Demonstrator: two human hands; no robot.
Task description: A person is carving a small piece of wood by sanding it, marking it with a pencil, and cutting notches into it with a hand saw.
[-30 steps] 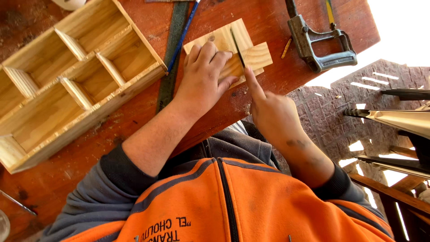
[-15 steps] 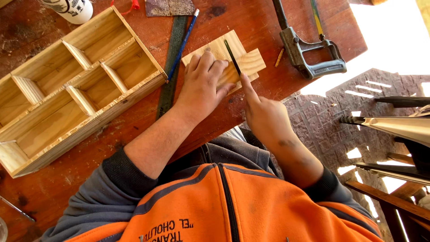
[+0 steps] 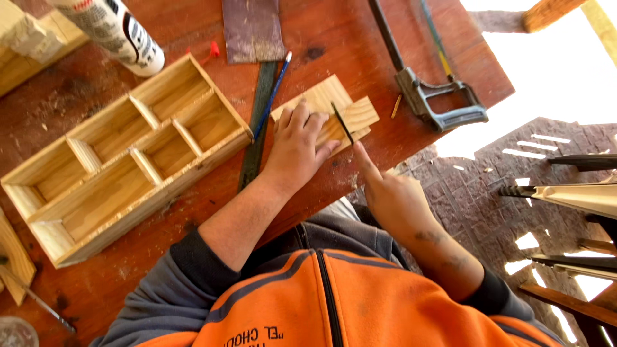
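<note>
The left hand point(image 3: 297, 146) lay flat, its fingers spread and released, pressing down on a small pale wood block point(image 3: 329, 110) that sat on the red surface point(image 3: 360, 38) near its right edge. The right hand point(image 3: 393, 200) was at that edge, its fingers closed round a thin dark pencil point(image 3: 342, 122) whose tip rested on the block, just beside the left thumb.

Touching the block on its left ran a dark steel ruler point(image 3: 257, 128), with a blue-handled brush point(image 3: 272, 96) lying slantwise across it; both sat between the block and a compartmented wooden tray point(image 3: 122, 157), which took up the left half of the surface and stood well apart from the hands. Above the ruler, at the far edge, lay a sheet of brown sandpaper point(image 3: 253, 29). A white glue bottle point(image 3: 112, 29) lay tilted at the far left corner beside the tray, with a small red cap point(image 3: 212, 49) near it. To the right of the block, near the surface's far right corner, lay a hacksaw point(image 3: 432, 103), its grey handle toward the edge, clear of the pencil. The person's grey and orange sleeves hid the near edge of the surface.
</note>
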